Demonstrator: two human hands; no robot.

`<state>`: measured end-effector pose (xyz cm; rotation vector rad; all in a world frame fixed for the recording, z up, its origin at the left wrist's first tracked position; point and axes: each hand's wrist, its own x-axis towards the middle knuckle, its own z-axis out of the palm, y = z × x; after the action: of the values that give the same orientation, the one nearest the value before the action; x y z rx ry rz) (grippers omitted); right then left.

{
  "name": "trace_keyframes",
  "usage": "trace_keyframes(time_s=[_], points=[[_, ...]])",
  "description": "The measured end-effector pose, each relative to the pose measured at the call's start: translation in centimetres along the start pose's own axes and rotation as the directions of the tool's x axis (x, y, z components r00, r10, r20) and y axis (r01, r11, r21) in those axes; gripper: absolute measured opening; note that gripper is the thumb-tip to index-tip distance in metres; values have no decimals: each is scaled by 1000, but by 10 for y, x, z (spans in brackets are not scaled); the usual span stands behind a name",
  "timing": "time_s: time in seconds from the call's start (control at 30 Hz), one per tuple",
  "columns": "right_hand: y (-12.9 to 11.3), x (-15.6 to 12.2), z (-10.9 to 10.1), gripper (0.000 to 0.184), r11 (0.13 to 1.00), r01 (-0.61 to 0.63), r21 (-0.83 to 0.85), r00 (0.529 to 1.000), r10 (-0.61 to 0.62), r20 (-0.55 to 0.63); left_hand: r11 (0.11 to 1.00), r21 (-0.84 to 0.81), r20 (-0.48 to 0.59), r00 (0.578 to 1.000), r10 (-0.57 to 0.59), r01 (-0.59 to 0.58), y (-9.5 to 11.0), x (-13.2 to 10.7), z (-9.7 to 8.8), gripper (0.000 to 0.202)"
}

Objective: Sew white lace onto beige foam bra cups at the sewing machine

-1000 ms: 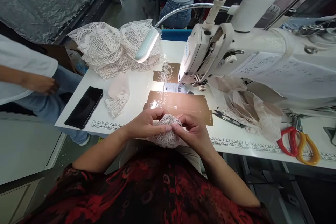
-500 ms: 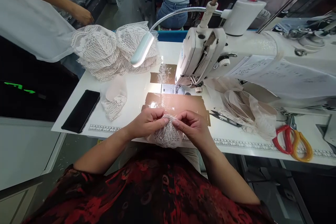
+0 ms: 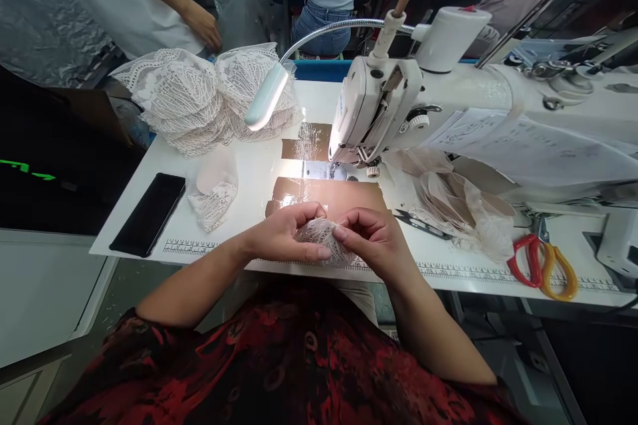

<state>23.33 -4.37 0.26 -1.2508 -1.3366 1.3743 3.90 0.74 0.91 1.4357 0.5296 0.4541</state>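
Note:
Both my hands hold one white lace piece point(image 3: 326, 239) over the front edge of the sewing table, before the sewing machine point(image 3: 379, 106). My left hand point(image 3: 286, 232) has its fingers behind the lace and its thumb along the front. My right hand point(image 3: 373, 239) pinches the lace's right side between thumb and fingers. Part of the lace is hidden behind the fingers. Brown tape point(image 3: 329, 194) covers the tabletop just beyond my hands. A single lace cup piece point(image 3: 215, 189) lies on the table to the left.
Stacked lace cups point(image 3: 174, 96) sit at the back left, near another person's hand point(image 3: 202, 25). A black phone point(image 3: 148, 214) lies at the left. Thread snips point(image 3: 423, 224), sheer fabric pieces point(image 3: 453, 202) and red-and-orange scissors point(image 3: 543, 262) are at the right. A lamp point(image 3: 266, 96) hangs over the table.
The lace has been turned and bunched up in my hands, with my left thumb now lower on it. The person at the left has moved rightward, their hand nearer the lace stack.

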Motion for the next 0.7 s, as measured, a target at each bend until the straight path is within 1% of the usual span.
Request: trace_keyframes(time_s=[0.1, 0.2, 0.27, 0.33, 0.4, 0.43, 0.47, 0.5, 0.53, 0.57, 0.6, 0.63, 0.67, 0.7], points=[[-2, 0, -1, 26, 1000, 10, 21, 1000, -10, 8, 996, -72, -18, 999, -44, 43, 2, 3, 0, 26], [1, 4, -1, 30, 998, -32, 60, 999, 31, 15, 981, -168, -68, 991, -115, 102, -2, 7, 4, 25], [5, 8, 0, 32, 994, -62, 94, 998, 61, 16, 952, -277, -107, 981, -161, 126, -8, 10, 8, 27], [11, 13, 0, 33, 991, -73, 116, 997, 72, 19, 905, -398, -135, 966, -221, 151, -14, 12, 11, 30], [16, 17, -2, 31, 990, -76, 122, 997, 73, 26, 863, -474, -169, 945, -281, 172, -18, 11, 9, 33], [18, 18, -5, 29, 989, -76, 126, 997, 74, 23, 863, -475, -203, 933, -297, 171, -17, 9, 5, 34], [20, 18, -9, 28, 989, -77, 128, 997, 77, 10, 886, -438, -261, 921, -289, 153, -14, 6, -1, 34], [21, 17, -14, 27, 989, -76, 124, 997, 78, -13, 926, -357, -342, 905, -252, 123, -10, 3, -10, 33], [22, 16, -20, 27, 992, -71, 108, 996, 76, -45, 971, -223, -437, 882, -178, 85, -4, 0, -19, 31], [22, 15, -26, 27, 995, -63, 80, 994, 70, -79, 998, -23, -542, 838, -58, 54, 2, -1, -28, 27], [22, 14, -33, 26, 998, -54, 35, 992, 57, -111, 976, 209, -611, 787, 82, 60, 8, -1, -36, 26], [21, 13, -39, 26, 999, -46, -25, 991, 43, -130, 893, 441, -628, 743, 232, 94, 12, 2, -43, 29], [19, 13, -45, 25, 994, -40, -99, 990, 26, -135, 761, 635, -585, 726, 360, 135, 14, 8, -48, 32], [17, 15, -49, 24, 983, -31, -179, 992, 9, -125, 608, 776, -501, 749, 434, 167, 13, 17, -50, 33]])
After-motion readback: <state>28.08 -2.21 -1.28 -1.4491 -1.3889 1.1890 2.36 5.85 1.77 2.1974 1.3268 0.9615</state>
